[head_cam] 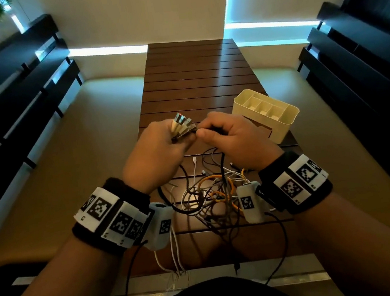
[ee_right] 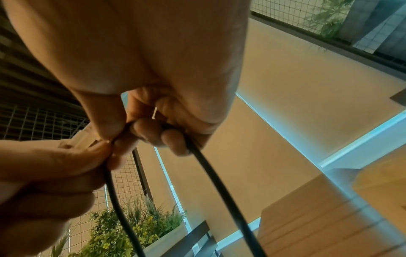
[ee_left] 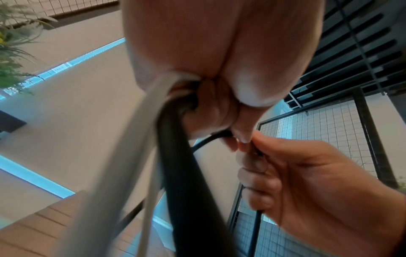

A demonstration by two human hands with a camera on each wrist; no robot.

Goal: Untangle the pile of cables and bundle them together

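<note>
My left hand grips a bunch of cable plug ends, several USB connectors fanned upward above the table. Their cords, white and black, hang down from the fist. My right hand pinches a thin black cable right beside the bunch, fingertips touching the left hand's. That black cable drops to the tangled pile of cables, grey, white, black and orange, lying on the wooden table between my wrists.
A cream plastic organizer box with compartments stands on the table's right edge, just beyond my right hand. White cords hang over the table's near edge. Dark slatted benches flank both sides.
</note>
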